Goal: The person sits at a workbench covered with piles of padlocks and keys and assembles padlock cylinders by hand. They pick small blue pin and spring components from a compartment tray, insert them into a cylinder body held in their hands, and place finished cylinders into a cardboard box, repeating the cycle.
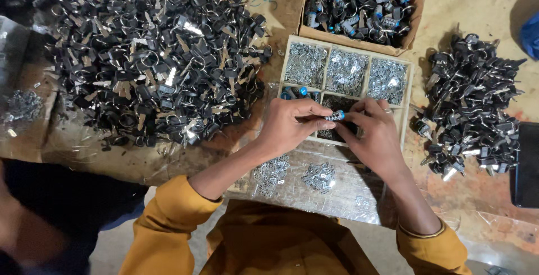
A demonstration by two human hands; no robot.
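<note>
I see a small cylindrical lock barrel (pixel 335 116), shiny silver metal with a glossy blue plastic end, pinched between my left hand (pixel 292 124) and right hand (pixel 373 132). Beneath them the shallow divided tray (pixel 406 92) looks like pale, matt raw wood, its upper compartments filled with tiny bright metal pieces (pixel 346 72) that glitter. The big heap of keys (pixel 154 56) shows matt black plastic heads, dull brass-toned blades and thin shiny steel rings. The brown box (pixel 418 5) is rough, matt cardboard. The clear sheet (pixel 337 193) under the small metal piles looks like crinkled glossy plastic. My mustard sleeves (pixel 168 224) are soft, matt cloth.
</note>
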